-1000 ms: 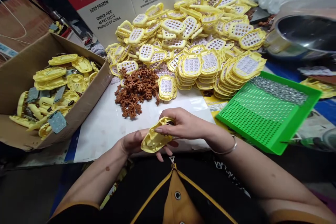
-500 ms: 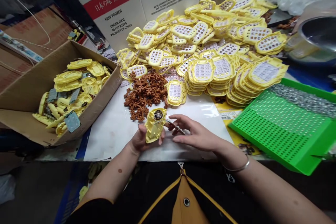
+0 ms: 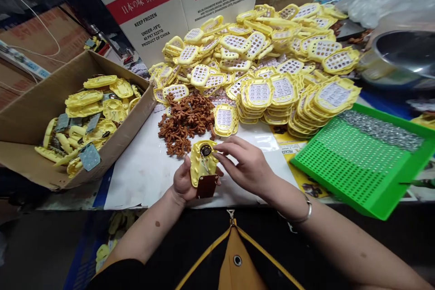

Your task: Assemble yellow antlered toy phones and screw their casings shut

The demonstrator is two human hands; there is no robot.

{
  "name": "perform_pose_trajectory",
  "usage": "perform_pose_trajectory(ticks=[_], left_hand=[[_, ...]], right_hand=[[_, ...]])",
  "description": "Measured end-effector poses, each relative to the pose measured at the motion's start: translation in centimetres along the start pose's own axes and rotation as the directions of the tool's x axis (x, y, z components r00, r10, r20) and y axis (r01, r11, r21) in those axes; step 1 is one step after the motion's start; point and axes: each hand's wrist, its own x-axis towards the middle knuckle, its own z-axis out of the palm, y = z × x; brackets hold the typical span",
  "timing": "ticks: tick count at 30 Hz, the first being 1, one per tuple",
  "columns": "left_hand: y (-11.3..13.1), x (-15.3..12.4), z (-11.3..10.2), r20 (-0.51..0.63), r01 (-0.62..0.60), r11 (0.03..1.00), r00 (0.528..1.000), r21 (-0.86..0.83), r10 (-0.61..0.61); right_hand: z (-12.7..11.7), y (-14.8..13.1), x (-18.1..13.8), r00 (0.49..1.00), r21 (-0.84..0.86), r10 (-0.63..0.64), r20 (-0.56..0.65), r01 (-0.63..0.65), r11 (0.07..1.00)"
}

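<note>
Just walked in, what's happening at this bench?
A person's left grip holds a yellow shell with a round dark part and thin wires in it, and a brown board at its near end. The right grip is at the round part's edge; contact is hard to tell. Beyond the shell lie a brown pile and stacked yellow panels. A carton of yellow shells stands left, a green tray right.

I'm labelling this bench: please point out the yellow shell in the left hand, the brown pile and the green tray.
Yellow shell (image 3: 196,164): head view, inner face, left of the wires.
Brown pile (image 3: 181,122): head view, middle of the heap.
Green tray (image 3: 335,158): head view, bare part of its perforated floor.
</note>
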Motion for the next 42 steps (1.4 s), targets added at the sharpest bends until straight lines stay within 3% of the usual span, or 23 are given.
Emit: perform_pose_trajectory(ticks=[4,9,13,20,22,25,28,32,37,42], left_hand=[[-0.6,0.1,0.2,-0.052,0.0,1.0,0.999,-0.007,-0.001],[-1.0,0.1,0.0,-0.05,-0.034,0.999,0.998,0.016,0.035],[-1.0,0.0,0.0,-0.023,-0.005,1.0,1.0,-0.019,0.005],[-1.0,0.0,-0.9,0.043,0.059,0.995,0.998,-0.079,-0.055],[-1.0,0.0,-1.1,0.035,0.062,0.995,0.998,-0.079,-0.059],[-0.8,0.0,-0.7,0.005,0.051,0.996,0.999,-0.077,-0.051],[-0.6,0.0,-0.1,-0.037,0.025,0.998,0.999,-0.056,-0.027],[-0.4,0.0,0.4,-0.08,-0.014,1.0,0.997,0.014,0.015],[-0.4,-0.2,0.5,-0.112,-0.075,0.988,0.99,0.132,0.09],[-0.2,-0.6,1.0,-0.096,-0.087,0.976,0.99,0.202,0.108]], right_hand=[[0.6,-0.3,0.5,0.992,-0.226,-0.095,0.077,0.11,0.968],[0.9,-0.3,0.3,0.992,-0.268,-0.093,0.083,0.112,0.957],[0.7,-0.2,0.3,0.977,-0.315,-0.18,0.118,0.209,0.926],[-1.0,-0.1,1.2,0.884,-0.406,-0.336,0.324,0.451,0.795],[-1.1,0.2,1.2,0.895,-0.355,-0.304,0.327,0.415,0.838],[-0.7,0.7,0.9,0.947,-0.192,-0.189,0.26,0.243,0.951],[0.2,0.6,0.3,0.974,-0.149,-0.071,0.216,0.105,0.983],[1.0,-0.3,-0.1,0.977,-0.386,-0.023,0.213,0.105,0.917],[1.1,-0.5,0.0,0.98,-0.295,0.09,0.178,-0.034,0.955],[1.5,-0.4,-0.3,0.995,-0.393,-0.045,0.093,0.079,0.916]])
